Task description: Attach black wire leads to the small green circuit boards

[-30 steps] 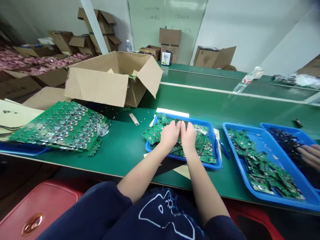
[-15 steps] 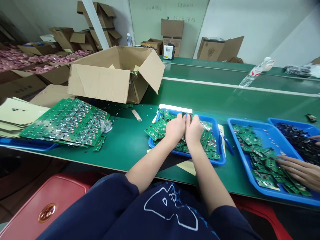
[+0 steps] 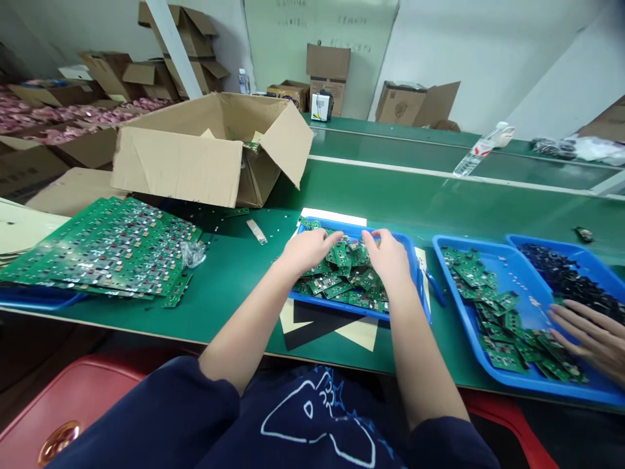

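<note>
We are reaching over the blue plastic tray (image 3: 342,307) with left hand (image 3: 303,253) and right hand (image 3: 390,262), both grips released; small green circuit boards (image 3: 344,268) are lying heaped inside, blue-handled pliers (image 3: 435,289) resting just beside its right rim.

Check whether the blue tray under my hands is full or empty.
Looks full: green circuit boards lie heaped and overlapping across the blue tray.

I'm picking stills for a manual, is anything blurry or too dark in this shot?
Head view: writing on the pale green panel is too faint to read; head view: the space under the bench sits in deep shadow; head view: the circuit boards between left hand and right hand look fairly clear.
</note>
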`<state>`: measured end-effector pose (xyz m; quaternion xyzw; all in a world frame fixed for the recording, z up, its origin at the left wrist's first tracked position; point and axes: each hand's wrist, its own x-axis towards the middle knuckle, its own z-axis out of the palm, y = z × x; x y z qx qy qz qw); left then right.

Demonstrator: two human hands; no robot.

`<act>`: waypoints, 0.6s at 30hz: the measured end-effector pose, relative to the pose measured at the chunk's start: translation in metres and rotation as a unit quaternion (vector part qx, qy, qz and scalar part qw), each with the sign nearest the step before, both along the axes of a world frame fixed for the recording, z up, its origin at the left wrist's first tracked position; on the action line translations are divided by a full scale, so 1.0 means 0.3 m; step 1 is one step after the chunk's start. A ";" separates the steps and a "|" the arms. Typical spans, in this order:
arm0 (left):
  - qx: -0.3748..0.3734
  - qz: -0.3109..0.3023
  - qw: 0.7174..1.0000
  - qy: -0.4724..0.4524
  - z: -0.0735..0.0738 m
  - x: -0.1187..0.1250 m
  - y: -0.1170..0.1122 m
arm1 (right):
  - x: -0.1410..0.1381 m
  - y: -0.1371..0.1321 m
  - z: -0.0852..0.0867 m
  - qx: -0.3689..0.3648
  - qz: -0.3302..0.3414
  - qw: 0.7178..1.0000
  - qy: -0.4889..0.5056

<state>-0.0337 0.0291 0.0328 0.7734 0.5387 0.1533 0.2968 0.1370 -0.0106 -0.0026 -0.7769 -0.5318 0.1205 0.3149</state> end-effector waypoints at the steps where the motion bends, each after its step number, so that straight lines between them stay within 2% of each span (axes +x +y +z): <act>1: -0.012 -0.007 1.000 -0.027 0.012 -0.022 0.001 | 0.009 -0.006 0.000 0.008 0.000 1.000 0.001; 3: -0.052 -0.012 0.991 -0.120 0.028 -0.066 -0.002 | 0.021 -0.017 -0.009 0.040 0.019 0.999 0.029; 6: -0.148 -0.013 0.924 -0.352 0.019 -0.123 -0.017 | 0.026 -0.023 -0.034 0.091 0.066 0.988 0.107; 7: -0.166 -0.011 0.902 -0.398 0.010 -0.138 -0.022 | 0.024 -0.022 -0.042 0.101 0.080 0.983 0.133; 9: -0.181 -0.001 0.888 -0.423 -0.013 -0.160 -0.033 | 0.017 -0.018 -0.056 0.106 0.106 0.972 0.182; 12: -0.197 0.007 0.894 -0.403 -0.035 -0.175 -0.046 | 0.003 -0.017 -0.063 0.095 0.135 0.959 0.230; 15: -0.199 -0.008 0.905 -0.376 -0.035 -0.179 -0.055 | -0.010 -0.020 -0.057 0.091 0.158 0.949 0.258; 17: -0.170 -0.021 0.924 -0.341 -0.033 -0.180 -0.055 | -0.018 -0.025 -0.052 0.092 0.162 0.940 0.287; 18: -0.135 -0.028 0.944 -0.299 -0.035 -0.181 -0.051 | -0.022 -0.028 -0.051 0.096 0.161 0.935 0.301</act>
